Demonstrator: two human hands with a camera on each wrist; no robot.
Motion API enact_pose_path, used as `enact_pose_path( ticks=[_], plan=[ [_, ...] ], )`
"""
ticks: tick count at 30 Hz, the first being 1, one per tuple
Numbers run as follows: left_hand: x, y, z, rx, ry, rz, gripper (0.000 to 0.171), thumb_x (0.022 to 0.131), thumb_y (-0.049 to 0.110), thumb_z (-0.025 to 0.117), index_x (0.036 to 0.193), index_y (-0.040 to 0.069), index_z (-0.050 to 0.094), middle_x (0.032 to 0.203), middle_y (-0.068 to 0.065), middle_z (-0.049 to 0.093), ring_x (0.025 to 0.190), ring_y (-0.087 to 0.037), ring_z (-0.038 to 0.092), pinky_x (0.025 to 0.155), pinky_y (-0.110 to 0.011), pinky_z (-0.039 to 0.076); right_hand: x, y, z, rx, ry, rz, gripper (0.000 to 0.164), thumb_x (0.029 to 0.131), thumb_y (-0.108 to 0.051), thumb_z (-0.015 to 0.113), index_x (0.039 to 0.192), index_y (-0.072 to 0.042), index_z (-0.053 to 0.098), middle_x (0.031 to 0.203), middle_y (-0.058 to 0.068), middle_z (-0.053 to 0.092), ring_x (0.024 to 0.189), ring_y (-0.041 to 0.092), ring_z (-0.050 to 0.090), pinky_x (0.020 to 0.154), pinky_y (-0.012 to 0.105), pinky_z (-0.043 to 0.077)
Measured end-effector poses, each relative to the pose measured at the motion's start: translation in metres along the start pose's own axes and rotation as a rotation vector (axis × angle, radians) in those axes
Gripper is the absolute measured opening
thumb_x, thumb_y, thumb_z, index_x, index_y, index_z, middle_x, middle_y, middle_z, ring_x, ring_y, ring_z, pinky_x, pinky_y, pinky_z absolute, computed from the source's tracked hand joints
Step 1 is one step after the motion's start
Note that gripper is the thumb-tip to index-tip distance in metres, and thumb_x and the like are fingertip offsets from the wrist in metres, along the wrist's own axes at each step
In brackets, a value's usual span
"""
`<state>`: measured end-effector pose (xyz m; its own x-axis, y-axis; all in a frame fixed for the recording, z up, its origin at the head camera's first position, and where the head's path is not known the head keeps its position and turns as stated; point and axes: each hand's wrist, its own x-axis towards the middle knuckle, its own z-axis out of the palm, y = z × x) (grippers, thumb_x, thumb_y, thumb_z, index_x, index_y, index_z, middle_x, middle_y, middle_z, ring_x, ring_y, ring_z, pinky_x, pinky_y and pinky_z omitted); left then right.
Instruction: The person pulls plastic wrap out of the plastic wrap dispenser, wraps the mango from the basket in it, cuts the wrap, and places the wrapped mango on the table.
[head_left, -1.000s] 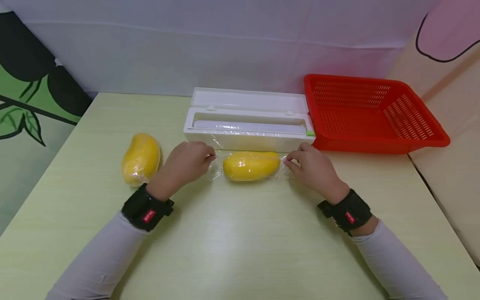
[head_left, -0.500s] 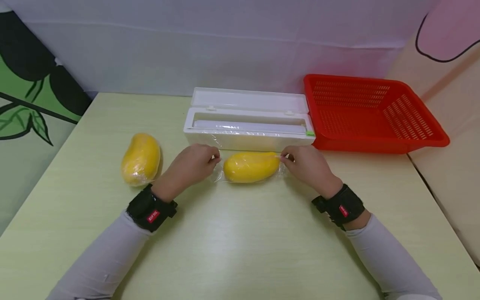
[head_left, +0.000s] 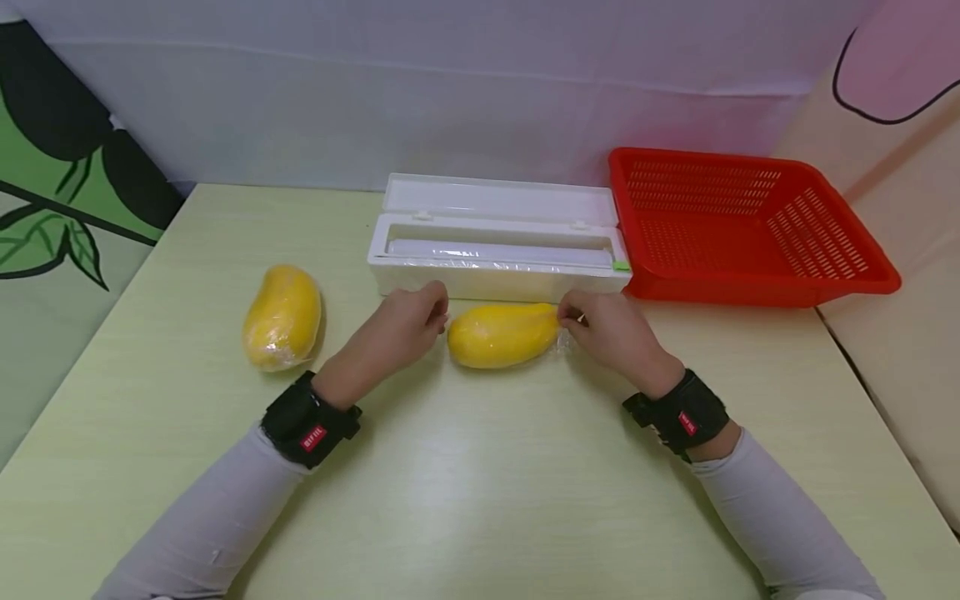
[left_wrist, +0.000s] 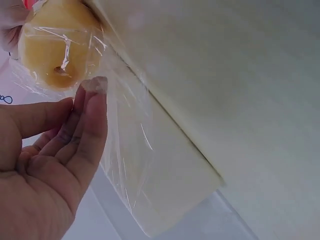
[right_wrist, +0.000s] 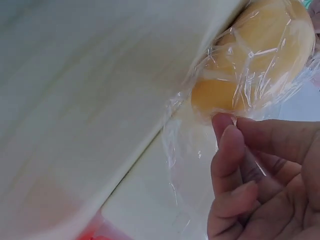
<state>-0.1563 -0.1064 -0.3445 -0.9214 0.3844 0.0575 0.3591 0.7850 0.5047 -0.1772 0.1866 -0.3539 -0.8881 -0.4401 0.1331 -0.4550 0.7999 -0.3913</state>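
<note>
A yellow mango [head_left: 502, 335] lies crosswise on the table in front of a white cling film box, loosely covered in clear plastic wrap [left_wrist: 132, 130]. At its left end my left hand [head_left: 408, 327] pinches the wrap, thumb and fingertips close to the fruit. My right hand [head_left: 611, 333] pinches the wrap at the mango's other tip. In the right wrist view crinkled film spreads over the mango [right_wrist: 265, 55] and hangs loose beside the thumb and forefinger. The left wrist view shows film draped over the fingertips and trailing downward.
The cling film box [head_left: 495, 287] stands with its lid raised and a roll [head_left: 495, 252] inside. Right of it sits a red perforated basket [head_left: 720, 287]. Another mango [head_left: 281, 317], wrapped in film, lies left of my left forearm. A pale cloth [head_left: 375, 108] hangs behind the table [head_left: 450, 500].
Both hands have moved inward toward the mango's ends, drawing the loose wrap in close. The mango has shifted very slightly nearer; the box, basket and other mango stay put.
</note>
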Motion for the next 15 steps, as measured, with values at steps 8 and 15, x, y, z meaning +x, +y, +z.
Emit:
enact_pose_path(
  ticks=[8, 15],
  plan=[
    [-0.0009, 0.0033, -0.0015, -0.073, -0.066, -0.019, 0.011, 0.093, 0.002, 0.058, 0.099, 0.000, 0.067, 0.088, -0.009, 0.067, 0.071, -0.020, 0.056, 0.065, -0.029, 0.049, -0.0009, -0.0017, -0.0003, 0.030, -0.037, 0.026, 0.013, 0.093, -0.014, 0.070, 0.103, -0.006, 0.075, 0.086, 0.005, 0.069, 0.072, 0.020, 0.056, 0.066, 0.031, 0.049],
    [-0.0017, 0.0057, -0.0022, -0.112, -0.096, -0.049, 0.031, 0.088, 0.016, 0.063, 0.111, -0.003, 0.069, 0.097, -0.010, 0.071, 0.087, -0.022, 0.065, 0.081, -0.036, 0.054, -0.0021, -0.0028, -0.0043, 0.055, -0.046, 0.009, 0.018, 0.094, -0.012, 0.066, 0.106, -0.004, 0.076, 0.079, 0.003, 0.065, 0.062, 0.017, 0.051, 0.057, 0.030, 0.042]
  ],
)
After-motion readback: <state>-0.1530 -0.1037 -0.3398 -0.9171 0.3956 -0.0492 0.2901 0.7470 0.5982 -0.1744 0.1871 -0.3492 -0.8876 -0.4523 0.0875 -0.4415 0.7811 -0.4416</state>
